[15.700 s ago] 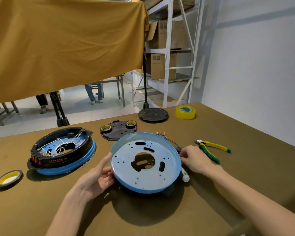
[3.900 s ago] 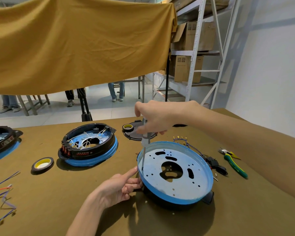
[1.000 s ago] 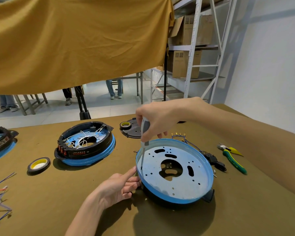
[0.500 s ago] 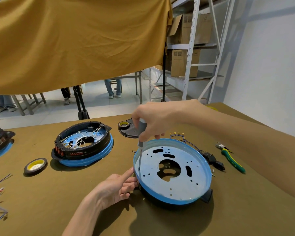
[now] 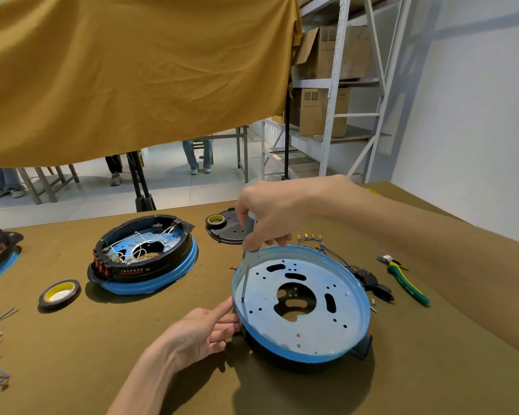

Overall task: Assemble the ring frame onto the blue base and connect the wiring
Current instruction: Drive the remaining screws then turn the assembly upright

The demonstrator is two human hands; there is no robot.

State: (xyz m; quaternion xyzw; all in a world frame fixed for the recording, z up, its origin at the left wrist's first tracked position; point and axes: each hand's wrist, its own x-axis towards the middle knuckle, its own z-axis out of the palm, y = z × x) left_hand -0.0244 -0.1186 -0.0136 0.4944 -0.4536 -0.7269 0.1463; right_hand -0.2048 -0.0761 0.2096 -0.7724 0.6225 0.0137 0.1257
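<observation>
Olive-brown cloth covers the worktable, with a mustard curtain hanging behind it and metal shelving with cardboard boxes by the white wall. From the head camera, the blue base lies near the middle of the table, its perforated plate facing up, resting on a black ring frame that shows below its rim. The right hand curls its fingers round the handle of a screwdriver, held upright with the tip on the plate near the left rim. The left hand rests against the base's left edge, fingers fairly straight and touching the rim. Blue wiring with brass terminals lies just behind the base. Green-handled pliers lie to the right. A finished assembly sits to the left, a tape roll near it.
</observation>
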